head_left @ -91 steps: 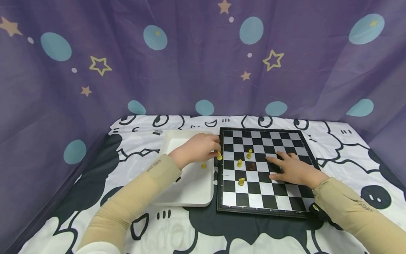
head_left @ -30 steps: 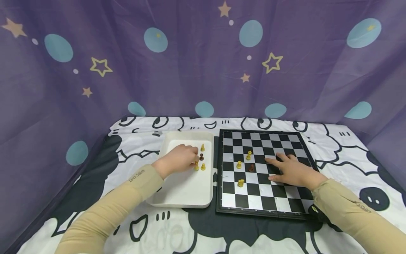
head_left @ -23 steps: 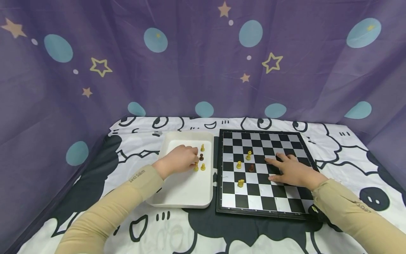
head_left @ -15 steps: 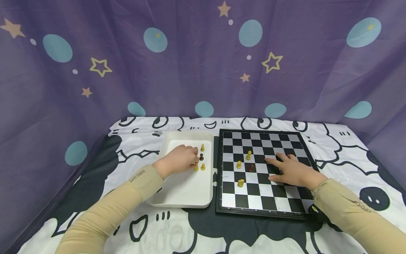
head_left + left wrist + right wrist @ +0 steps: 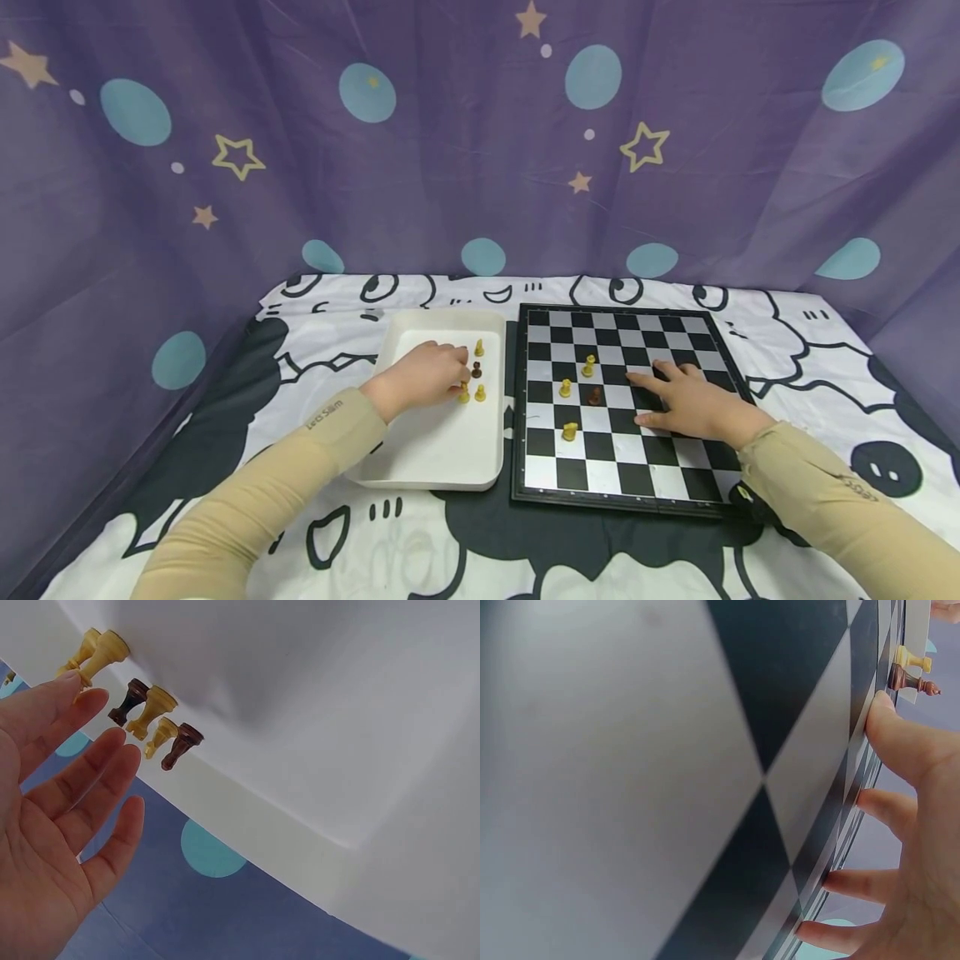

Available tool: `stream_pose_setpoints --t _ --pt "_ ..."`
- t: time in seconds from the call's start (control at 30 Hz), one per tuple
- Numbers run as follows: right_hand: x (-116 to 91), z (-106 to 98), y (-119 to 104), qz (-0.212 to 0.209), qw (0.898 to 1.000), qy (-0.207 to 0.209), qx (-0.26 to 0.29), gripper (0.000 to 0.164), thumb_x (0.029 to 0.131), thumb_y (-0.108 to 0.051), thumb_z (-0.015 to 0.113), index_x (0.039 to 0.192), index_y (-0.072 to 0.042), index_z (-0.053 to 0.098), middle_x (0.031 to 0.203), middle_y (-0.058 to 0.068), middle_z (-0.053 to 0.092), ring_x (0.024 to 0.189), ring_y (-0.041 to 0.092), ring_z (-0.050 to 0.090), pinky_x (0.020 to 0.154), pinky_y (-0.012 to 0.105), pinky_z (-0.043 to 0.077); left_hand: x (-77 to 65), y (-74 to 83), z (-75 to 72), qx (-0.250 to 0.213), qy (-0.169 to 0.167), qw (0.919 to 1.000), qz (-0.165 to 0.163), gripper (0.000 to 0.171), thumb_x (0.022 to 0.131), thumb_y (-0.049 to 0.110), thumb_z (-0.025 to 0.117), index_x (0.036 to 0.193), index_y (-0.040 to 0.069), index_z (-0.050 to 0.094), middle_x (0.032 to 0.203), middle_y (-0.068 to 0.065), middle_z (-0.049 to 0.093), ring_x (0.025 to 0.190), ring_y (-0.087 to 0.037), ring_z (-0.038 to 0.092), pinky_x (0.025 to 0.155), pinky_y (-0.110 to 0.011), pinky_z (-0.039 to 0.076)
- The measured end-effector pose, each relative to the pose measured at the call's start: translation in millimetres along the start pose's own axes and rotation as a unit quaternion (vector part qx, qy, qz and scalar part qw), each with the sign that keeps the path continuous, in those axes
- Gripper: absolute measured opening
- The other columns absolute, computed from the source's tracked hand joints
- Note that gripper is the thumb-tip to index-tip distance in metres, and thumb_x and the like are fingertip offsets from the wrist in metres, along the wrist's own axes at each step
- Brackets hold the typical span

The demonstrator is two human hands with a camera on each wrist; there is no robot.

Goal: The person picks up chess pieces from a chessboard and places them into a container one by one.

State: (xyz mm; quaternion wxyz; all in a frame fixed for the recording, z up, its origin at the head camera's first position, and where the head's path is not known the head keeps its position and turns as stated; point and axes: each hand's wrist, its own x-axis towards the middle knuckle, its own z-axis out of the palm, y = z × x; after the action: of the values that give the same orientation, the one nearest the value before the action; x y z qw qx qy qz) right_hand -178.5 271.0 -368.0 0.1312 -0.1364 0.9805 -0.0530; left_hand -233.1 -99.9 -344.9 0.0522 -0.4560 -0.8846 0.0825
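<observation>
My left hand (image 5: 423,377) is inside the white tray (image 5: 450,467). In the left wrist view, its thumb and index finger pinch the top of a yellow chess piece (image 5: 109,651), which stands upright on the tray floor. Other yellow and dark chess pieces stand close by, among them a dark one (image 5: 476,370) and a yellow one (image 5: 480,392). My right hand (image 5: 693,402) rests on the chessboard (image 5: 630,475) with its fingers spread, holding nothing. Left of it on the board stand several yellow pieces, such as a knight-like one (image 5: 570,432), and a dark piece (image 5: 596,397).
Tray and board lie side by side on a black-and-white cartoon cloth (image 5: 405,533), with a narrow strip of cloth between them. Behind the table hangs a purple curtain (image 5: 480,167) with stars and blue dots.
Three seconds ago my left hand held a yellow chess piece at the board's left edge; it has since moved left and down into the tray. Over the last second both hands stay still.
</observation>
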Motion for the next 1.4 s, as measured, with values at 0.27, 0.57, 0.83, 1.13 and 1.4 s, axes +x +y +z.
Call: stream_pose_setpoints --t 0.27,0.57,0.83,1.13,1.4 --pt "-0.9 -0.8 -1.4 0.001 1.000 -0.001 0.000 0.081 0.080 -0.067 0.055 0.142 -0.018 0.043 0.144 0.032 0.031 0.125 0.058 0.031 0.087 0.069 0.039 -1.5 -0.5 -4.4 -0.002 0.000 1.0000 0.008 0.003 0.080 0.017 0.073 0.082 0.015 0.073 0.080 0.001 0.057 0.069 -0.017 0.056 0.061 -0.031 0.045" --pt "-0.5 -0.5 -0.7 0.001 1.000 -0.001 0.002 0.081 0.080 -0.067 0.055 0.142 -0.017 0.043 0.144 0.032 0.031 0.125 0.058 0.031 0.087 0.070 0.039 -4.0 -2.0 -10.3 -0.016 0.005 0.9999 0.000 0.007 0.080 0.018 0.073 0.086 0.016 0.074 0.092 -0.001 0.063 0.081 -0.018 0.061 0.069 -0.034 0.050" --pt "-1.1 -0.8 -1.0 -0.003 1.000 0.004 -0.005 0.079 0.081 -0.066 0.055 0.142 -0.018 0.044 0.143 0.032 0.032 0.124 0.057 0.032 0.086 0.069 0.040 -1.9 -0.7 -14.5 -0.020 0.018 0.9996 0.002 0.009 0.080 0.016 0.074 0.089 0.015 0.075 0.089 -0.001 0.063 0.080 -0.018 0.062 0.070 -0.035 0.052" --pt "-1.4 -0.2 0.8 -0.006 1.000 0.010 -0.003 0.078 0.082 -0.065 0.056 0.142 -0.017 0.044 0.143 0.031 0.032 0.123 0.056 0.034 0.086 0.068 0.041 9.4 6.3 -20.7 -0.025 0.035 0.9989 0.020 0.002 0.081 0.016 0.072 0.081 0.018 0.071 0.084 0.002 0.058 0.075 -0.016 0.057 0.065 -0.033 0.047" --pt "-1.1 -1.2 -0.8 -0.006 1.000 0.005 -0.004 0.079 0.081 -0.067 0.055 0.142 -0.017 0.044 0.143 0.031 0.032 0.122 0.056 0.035 0.085 0.068 0.042 19.4 13.9 -26.3 -0.024 0.024 0.9992 0.020 0.005 0.083 0.021 0.071 0.087 0.018 0.072 0.084 0.002 0.058 0.076 -0.015 0.057 0.065 -0.031 0.046"
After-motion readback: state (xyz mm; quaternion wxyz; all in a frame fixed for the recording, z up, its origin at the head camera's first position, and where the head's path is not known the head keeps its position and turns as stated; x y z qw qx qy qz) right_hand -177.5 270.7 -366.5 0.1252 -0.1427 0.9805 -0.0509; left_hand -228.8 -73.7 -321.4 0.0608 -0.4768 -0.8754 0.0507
